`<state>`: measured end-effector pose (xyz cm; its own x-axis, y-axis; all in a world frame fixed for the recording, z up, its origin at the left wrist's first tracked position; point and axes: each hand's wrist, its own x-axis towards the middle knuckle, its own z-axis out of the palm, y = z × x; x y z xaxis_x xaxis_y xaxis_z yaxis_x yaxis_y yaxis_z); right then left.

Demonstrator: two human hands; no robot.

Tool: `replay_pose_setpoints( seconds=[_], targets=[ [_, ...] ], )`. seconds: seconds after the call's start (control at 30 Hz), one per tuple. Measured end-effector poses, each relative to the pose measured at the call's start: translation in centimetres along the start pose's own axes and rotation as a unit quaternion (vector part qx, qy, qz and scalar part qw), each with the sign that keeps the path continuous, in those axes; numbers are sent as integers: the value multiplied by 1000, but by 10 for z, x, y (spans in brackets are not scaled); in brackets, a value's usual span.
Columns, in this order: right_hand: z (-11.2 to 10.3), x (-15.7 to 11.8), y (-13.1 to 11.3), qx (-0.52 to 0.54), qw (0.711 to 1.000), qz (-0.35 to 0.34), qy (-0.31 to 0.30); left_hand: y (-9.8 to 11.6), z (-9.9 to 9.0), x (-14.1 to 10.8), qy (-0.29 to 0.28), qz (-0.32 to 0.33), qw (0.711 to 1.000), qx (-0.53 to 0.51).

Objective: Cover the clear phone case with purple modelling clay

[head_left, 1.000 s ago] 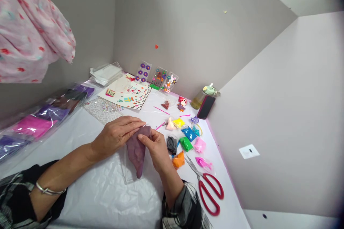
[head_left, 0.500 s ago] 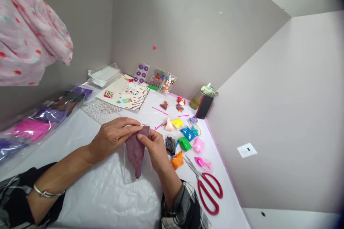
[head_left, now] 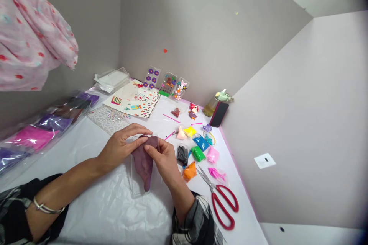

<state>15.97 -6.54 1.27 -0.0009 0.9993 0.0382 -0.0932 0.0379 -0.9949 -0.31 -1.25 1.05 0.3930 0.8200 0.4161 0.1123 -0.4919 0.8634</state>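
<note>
A flattened piece of purple-brown modelling clay [head_left: 143, 166] lies over a clear plastic case [head_left: 133, 187], wide at the top and narrowing to a point below. My left hand [head_left: 122, 143] grips the upper left edge of the case, its thumb pressed on the clay and its fingers along the top rim. My right hand [head_left: 163, 157] holds the right side, thumb on the clay and fingers mostly hidden behind. The case's lower left corner shows past the clay.
Scissors with red handles [head_left: 224, 203] lie to the right. Several small clay packets, such as the orange packet [head_left: 189, 171], sit beyond my right hand. A phone [head_left: 219, 115] leans on a bottle [head_left: 209, 106]. Bagged clay [head_left: 34, 138] lines the left; a decorated notebook [head_left: 132, 99] lies behind.
My left hand has shifted slightly, its thumb now pressing on the clay's upper part. The clay's top edge sits a little lower, exposing more of the case's rim.
</note>
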Motion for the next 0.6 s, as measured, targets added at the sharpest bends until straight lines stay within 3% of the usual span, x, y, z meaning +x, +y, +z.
replay_pose_setpoints(
  seconds=[0.33,0.43,0.6],
  targets=[
    [5,-5,0,-87,996,-7,7,3,-6,3,27,18,999,5],
    [5,-6,1,-114,993,-14,3,5,-10,6,0,-12,1000,16],
    [4,-6,2,-137,991,-1,-13,3,-20,11,-76,-120,990,3]
  ],
)
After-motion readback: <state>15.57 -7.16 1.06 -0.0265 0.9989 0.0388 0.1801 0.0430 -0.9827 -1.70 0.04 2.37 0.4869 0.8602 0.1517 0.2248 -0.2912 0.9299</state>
